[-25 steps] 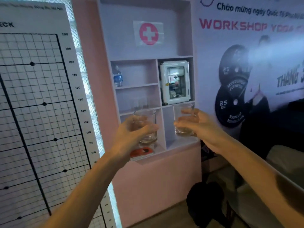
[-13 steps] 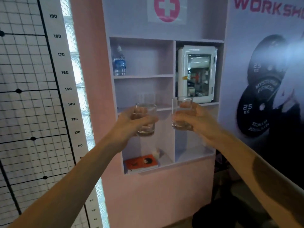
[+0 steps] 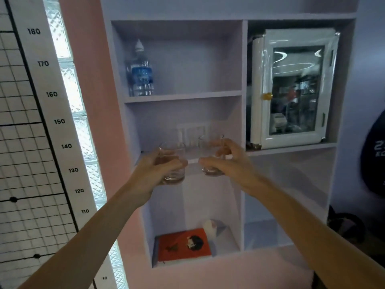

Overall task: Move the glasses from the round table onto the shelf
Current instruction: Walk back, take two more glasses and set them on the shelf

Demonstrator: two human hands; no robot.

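Where the shelf [image 3: 183,93] fills the wall, a white cabinet [image 3: 291,86] sits upper right, an orange book [image 3: 183,245] lies bottom left, and a bottle [image 3: 141,74] stands top left. The left hand [image 3: 154,174] grasps the left glass [image 3: 173,150]; the right hand [image 3: 231,163] grasps the right glass [image 3: 208,142]. Both glasses are upright, side by side, held in air before the middle board's edge.

The middle shelf bay [image 3: 177,113], frame centre, stands open in front; faint clear items [image 3: 192,132], perhaps glasses, fill its back.
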